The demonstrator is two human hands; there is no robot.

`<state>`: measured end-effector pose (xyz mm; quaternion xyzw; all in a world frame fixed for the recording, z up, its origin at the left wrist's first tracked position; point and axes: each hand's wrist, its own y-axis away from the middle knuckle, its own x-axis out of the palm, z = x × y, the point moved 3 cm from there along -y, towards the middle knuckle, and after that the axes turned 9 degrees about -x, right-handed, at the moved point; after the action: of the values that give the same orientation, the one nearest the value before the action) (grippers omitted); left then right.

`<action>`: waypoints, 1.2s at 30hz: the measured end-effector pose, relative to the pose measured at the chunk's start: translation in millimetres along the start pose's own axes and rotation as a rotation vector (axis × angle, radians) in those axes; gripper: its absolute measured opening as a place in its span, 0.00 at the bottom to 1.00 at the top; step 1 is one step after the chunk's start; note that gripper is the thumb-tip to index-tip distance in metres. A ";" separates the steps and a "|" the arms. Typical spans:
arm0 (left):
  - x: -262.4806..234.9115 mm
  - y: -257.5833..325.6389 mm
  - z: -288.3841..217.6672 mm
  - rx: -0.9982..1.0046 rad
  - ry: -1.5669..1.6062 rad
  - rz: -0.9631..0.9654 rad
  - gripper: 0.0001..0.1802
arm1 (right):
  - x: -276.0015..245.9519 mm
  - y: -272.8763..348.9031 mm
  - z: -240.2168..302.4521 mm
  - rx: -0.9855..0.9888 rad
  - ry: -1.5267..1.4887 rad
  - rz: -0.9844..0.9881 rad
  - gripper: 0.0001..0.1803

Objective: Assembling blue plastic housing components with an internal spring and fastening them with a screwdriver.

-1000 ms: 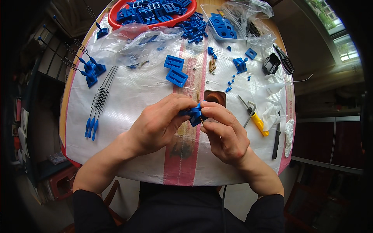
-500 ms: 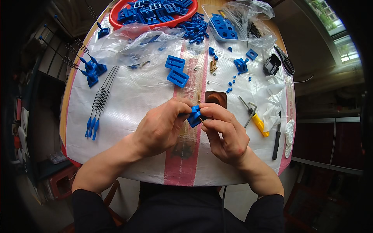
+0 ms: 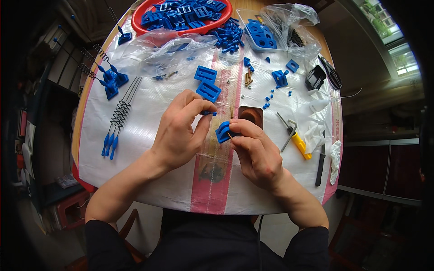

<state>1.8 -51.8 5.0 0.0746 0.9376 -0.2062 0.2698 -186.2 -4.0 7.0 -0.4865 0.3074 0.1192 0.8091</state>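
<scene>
My right hand [image 3: 258, 151] pinches a blue plastic bracket [image 3: 223, 132] above the middle of the table, and a thin brass-coloured pin end [image 3: 229, 134] shows at its side by my fingertips. To the left, my left hand [image 3: 178, 126] is closed with thumb and forefinger on a small blue plastic piece [image 3: 209, 113]; most of that piece is hidden. The two hands are apart. Just beyond them lie two blue rectangular frames [image 3: 208, 91], one overlapping the other. A brass screw [image 3: 232, 111] lies beside a brown square dish [image 3: 251, 114].
At the back are a red basin [image 3: 228, 16] of blue parts, a pile of blue pieces [image 3: 228, 36] and a clear tub [image 3: 276, 45]. Spring wires [image 3: 118, 115] lie left. On the right are a yellow-handled screwdriver [image 3: 301, 146], a black-handled knife [image 3: 321, 167] and several small blue bits [image 3: 266, 99].
My left hand has drawn away from the bracket, up and to the left, with the small blue piece in its fingertips. My right hand keeps the bracket, moved slightly left.
</scene>
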 end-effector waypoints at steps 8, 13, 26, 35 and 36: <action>-0.6 -43.0 -22.9 -0.012 -0.034 0.027 0.08 | 3.8 1.3 9.6 -0.060 0.003 0.044 0.14; 49.4 -81.7 8.7 0.068 -0.202 0.091 0.11 | 6.4 0.5 11.9 -0.091 -0.019 0.057 0.14; -156.0 -1.1 -4.8 -0.275 -0.378 -0.110 0.07 | 8.0 -1.2 15.8 -0.054 -0.052 0.088 0.12; -176.6 90.9 30.9 -0.535 -0.472 -0.059 0.07 | 12.7 -1.1 16.8 -0.061 -0.034 0.114 0.13; -171.3 96.4 30.2 -0.546 -0.474 -0.039 0.07 | 12.9 -1.1 17.1 -0.060 -0.033 0.116 0.13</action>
<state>184.9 17.5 40.2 -0.0682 0.8707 0.0353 0.4858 -169.0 8.8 5.6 -0.4898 0.3178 0.1831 0.7909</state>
